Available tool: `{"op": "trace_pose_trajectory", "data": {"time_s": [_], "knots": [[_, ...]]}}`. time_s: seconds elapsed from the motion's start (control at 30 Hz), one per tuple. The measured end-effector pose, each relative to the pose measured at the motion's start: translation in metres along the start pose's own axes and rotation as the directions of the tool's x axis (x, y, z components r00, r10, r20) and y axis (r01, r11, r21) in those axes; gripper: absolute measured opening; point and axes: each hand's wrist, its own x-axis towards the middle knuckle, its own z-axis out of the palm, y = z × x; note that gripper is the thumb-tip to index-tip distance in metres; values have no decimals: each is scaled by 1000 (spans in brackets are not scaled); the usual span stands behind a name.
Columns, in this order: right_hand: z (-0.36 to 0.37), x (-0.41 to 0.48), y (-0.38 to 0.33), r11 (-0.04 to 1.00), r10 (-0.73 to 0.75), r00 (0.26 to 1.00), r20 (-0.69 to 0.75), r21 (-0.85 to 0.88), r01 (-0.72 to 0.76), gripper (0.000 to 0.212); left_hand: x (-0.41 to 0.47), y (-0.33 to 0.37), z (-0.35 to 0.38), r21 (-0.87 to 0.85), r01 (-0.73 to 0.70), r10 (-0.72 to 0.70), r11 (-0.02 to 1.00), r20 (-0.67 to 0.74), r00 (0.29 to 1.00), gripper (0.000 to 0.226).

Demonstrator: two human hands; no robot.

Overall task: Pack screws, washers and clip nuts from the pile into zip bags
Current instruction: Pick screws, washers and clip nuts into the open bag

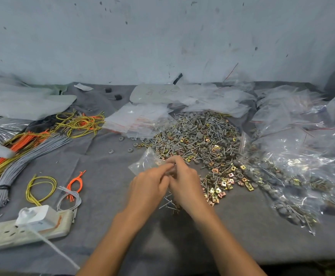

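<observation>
Pinching the mouth of a small zip bag (144, 162) with curled fingers, the left hand (148, 186) and right hand (184, 182) are meeting at the middle of the tabletop (103, 156), while the pile (198, 134) of screws, washers and clip nuts is lying just beyond them, toward the far right edge.

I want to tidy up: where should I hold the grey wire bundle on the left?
Best hold the grey wire bundle at its black tie, coming from above and closing across it. There the strands are bound tight; the far end fans out loose.

Head camera looks down, close over table (107, 166).
</observation>
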Motion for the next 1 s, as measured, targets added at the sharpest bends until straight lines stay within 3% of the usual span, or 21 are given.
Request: {"op": "trace_pose_trajectory", "data": {"time_s": [0.1, 0.27, 0.37, 0.43, 0.53, 0.63, 0.77, 0.93, 1.0], "knots": [[0, 5, 1, 999, 16, 1000, 16, -48, -16, 17, 0, -3, -9, -14, -50, 48, 999, -115, 992, 32], [-2, 5, -5, 997, 70, 997, 30, -41, -68, 28, 0, -4, -12, 55, -13, 23, 998, -182, 983, 29], [0, -15, -12, 987, -144, 982, -122, -95, 133, 29, 4, -11, -13, -18, 110, -112, 994, -183, 977, 19], [1, -26, -12, 939, -275, 961, -45, -226, 258, 20, 5, -15, -14, -26, 135, -137, 991, -175, 975, 20], [-4, -29, -8, 917, -202, 968, 149, -319, 240, 29, 5, -19, -16, -29, 113, -116, 993, -218, 969, 22], [-12, -30, -5, 947, -205, 960, 190, -208, 243, 36, 0, -26, -11, -9, 97, -96, 995, -247, 964, 25], [-38, -34, 10, 976, -153, 977, 147, -134, 173, 32, -11, -42, 5, 45, 127, -111, 991, -262, 959, 18], [-94, -23, 49, 966, -22, 999, -25, -257, 15, 19, -20, -52, 26, -8, 171, -168, 985, -229, 959, 28], [-108, -11, 58, 941, 35, 999, -9, -336, -36, 16, -19, -51, 31, -15, 139, -138, 990, -229, 963, 29]]}}
